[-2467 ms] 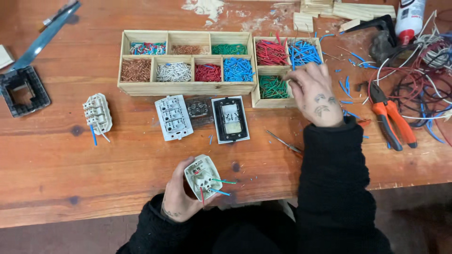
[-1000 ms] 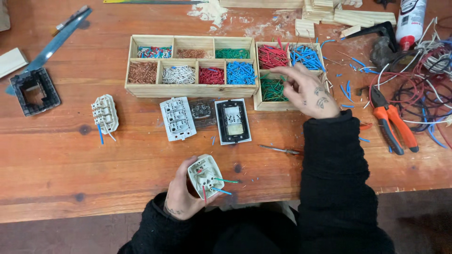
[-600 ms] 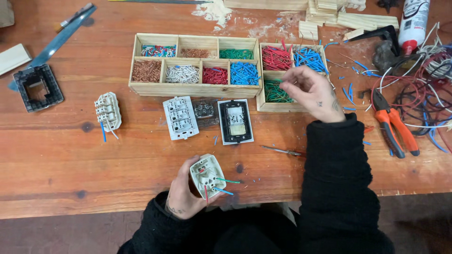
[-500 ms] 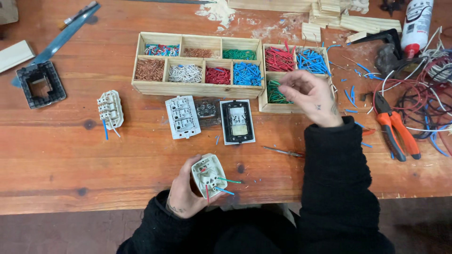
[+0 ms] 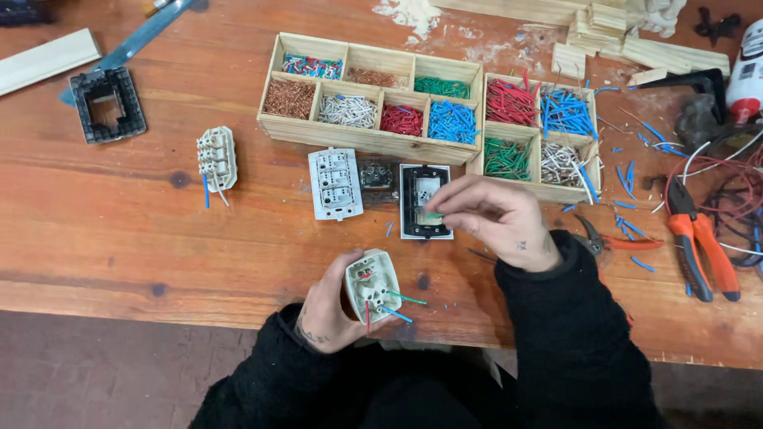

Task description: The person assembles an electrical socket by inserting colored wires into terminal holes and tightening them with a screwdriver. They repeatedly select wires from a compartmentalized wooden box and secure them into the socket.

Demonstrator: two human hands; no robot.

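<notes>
The socket module (image 5: 372, 284), cream plastic with red, green and blue wire ends sticking out of it, sits clamped in my left hand (image 5: 330, 310) at about 6 o'clock, just over the near edge of the surface (image 5: 159, 238). My right hand (image 5: 497, 222) hovers toward 3 o'clock from it, fingertips pinched together on a short green wire piece (image 5: 433, 214) above the black-framed switch plate (image 5: 424, 200). The surface is a reddish, worn wooden bench with dark knots and pale sawdust smeared near 12 o'clock. At 12 o'clock stands a wooden sorting box (image 5: 369, 139) with compartments of copper, white, red, blue and green wire cuttings, and touching it at 1 o'clock is a smaller wooden box (image 5: 588, 191) holding red, blue, green and white pieces. Just below the big box lie a white terminal block (image 5: 335, 183) and a small dark module (image 5: 377, 175). Another white module (image 5: 216, 157) with blue tails lies at 10 o'clock, and a black square frame (image 5: 107, 105) farther out at 10 o'clock. Orange-handled pliers (image 5: 699, 250) lie at 3 o'clock beside a tangle of red and black cable (image 5: 735, 199), with loose blue offcuts scattered between. Wood scraps (image 5: 604, 32) pile at 1 o'clock. Beneath the bench edge I see a dull brownish floor (image 5: 119, 373).
</notes>
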